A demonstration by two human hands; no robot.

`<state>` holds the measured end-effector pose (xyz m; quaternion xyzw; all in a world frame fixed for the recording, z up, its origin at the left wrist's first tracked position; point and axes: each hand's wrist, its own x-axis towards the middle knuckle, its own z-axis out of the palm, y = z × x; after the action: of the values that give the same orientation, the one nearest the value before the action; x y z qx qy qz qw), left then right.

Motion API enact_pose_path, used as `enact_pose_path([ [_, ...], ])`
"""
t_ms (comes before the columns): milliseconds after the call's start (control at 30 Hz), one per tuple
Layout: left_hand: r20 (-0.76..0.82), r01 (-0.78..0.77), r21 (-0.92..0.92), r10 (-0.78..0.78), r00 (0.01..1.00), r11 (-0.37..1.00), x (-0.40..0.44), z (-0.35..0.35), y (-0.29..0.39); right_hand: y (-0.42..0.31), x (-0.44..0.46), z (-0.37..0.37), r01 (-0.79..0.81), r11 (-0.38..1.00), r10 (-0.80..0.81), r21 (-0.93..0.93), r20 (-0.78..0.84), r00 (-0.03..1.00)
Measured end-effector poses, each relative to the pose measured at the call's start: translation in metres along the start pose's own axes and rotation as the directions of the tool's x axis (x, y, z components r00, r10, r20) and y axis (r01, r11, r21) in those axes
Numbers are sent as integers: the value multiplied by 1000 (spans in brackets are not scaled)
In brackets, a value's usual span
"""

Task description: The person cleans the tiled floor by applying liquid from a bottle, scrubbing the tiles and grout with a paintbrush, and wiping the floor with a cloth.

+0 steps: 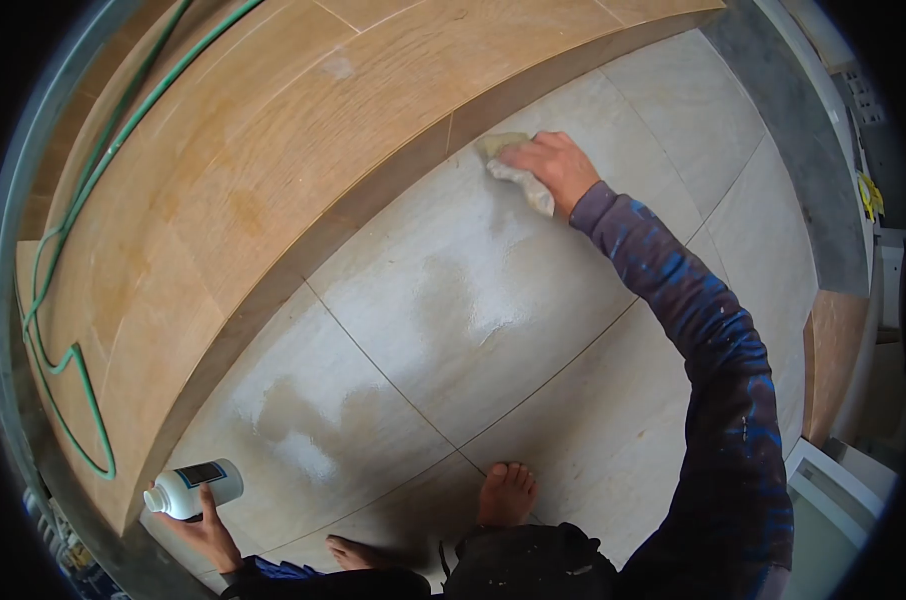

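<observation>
At the lower left, my left hand [211, 535] is wrapped round a white bottle [213, 483] with a dark label, tilted onto its side, its neck pointing left. My right hand [558, 165] presses a crumpled pale cloth [523, 185] on the grey floor tiles [563, 290], close to the base of the wood-look step. Something yellowish-green shows at the cloth's upper edge, blurred. Wet, shiny patches [473, 290] spread over the tiles between my two hands.
A raised wood-look step [273, 150] curves along the upper left, with a green hose [85, 190] lying on it. My bare feet [507, 492] stand on the tiles at the bottom. A white frame [833, 490] is at the lower right.
</observation>
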<state>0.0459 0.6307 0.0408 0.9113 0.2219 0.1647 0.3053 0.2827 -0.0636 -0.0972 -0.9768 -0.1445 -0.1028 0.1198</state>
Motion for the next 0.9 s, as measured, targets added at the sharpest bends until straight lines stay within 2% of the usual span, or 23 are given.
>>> enact_pose_path([
  [100, 47, -89, 89, 85, 995, 992, -1, 4, 12, -75, -4, 24, 429, 896, -432, 116, -7, 902],
  [133, 47, -74, 71, 71, 996, 995, -1, 4, 17, -67, -4, 25, 422, 897, -425, 135, -5, 905],
  [200, 32, -46, 41, 45, 998, 998, -7, 3, 19, -32, 19, 6, 135, 991, -135, -7, 33, 990],
  [233, 38, -51, 31, 50, 998, 998, -5, 5, 21, -48, 12, 6, 142, 986, -150, 86, 96, 984],
  [267, 46, -58, 21, 57, 997, 998, -3, 8, 23, -52, 10, 2, 144, 987, -151, 74, 90, 984],
  [333, 70, -41, 11, 41, 997, 999, 1, 7, 23, -60, 0, 6, 385, 913, -403, 139, 154, 902],
  [367, 66, -59, 65, 55, 996, 996, 0, 4, 21, -46, 8, -3, 178, 977, -190, 122, 94, 977],
  [433, 45, -69, 103, 65, 997, 992, -5, 3, 18, -45, 9, 4, 162, 983, -172, 83, 120, 978],
  [500, 46, -67, 40, 65, 997, 997, -1, 8, 15, -39, 19, 0, 145, 989, -147, 25, 128, 981],
  [600, 49, -92, 50, 90, 995, 995, 0, 11, 11, -48, 13, 4, 11, 999, -8, -37, 88, 996],
  [633, 48, -90, 48, 87, 995, 995, -1, 11, 11, -37, 23, -4, -113, 988, 127, -107, 135, 983],
  [667, 58, -87, 76, 83, 995, 993, -4, 9, 13, -47, 18, 3, -105, 989, 119, -105, 137, 983],
  [700, 65, -94, 91, 88, 994, 991, -2, 15, 15, -64, 6, 13, 121, 993, -120, -1, 117, 986],
  [733, 66, -95, 90, 89, 994, 991, -1, 16, 15, -85, -9, 18, 337, 936, -346, 104, 85, 935],
  [767, 68, -96, 95, 90, 994, 991, 1, 17, 10, -109, -20, 12, 513, 844, -530, 157, 103, 842],
  [800, 78, -98, 102, 91, 993, 990, 2, 17, 7, -97, -22, 14, 500, 852, -519, 156, 112, 848],
  [867, 86, -100, 79, 93, 992, 992, 3, 21, 7, -36, -10, 18, 340, 936, -338, 90, -35, 941],
  [900, 76, -94, 65, 89, 993, 993, 3, 23, 7, 11, -5, 8, 148, 983, -141, 111, -68, 988],
])
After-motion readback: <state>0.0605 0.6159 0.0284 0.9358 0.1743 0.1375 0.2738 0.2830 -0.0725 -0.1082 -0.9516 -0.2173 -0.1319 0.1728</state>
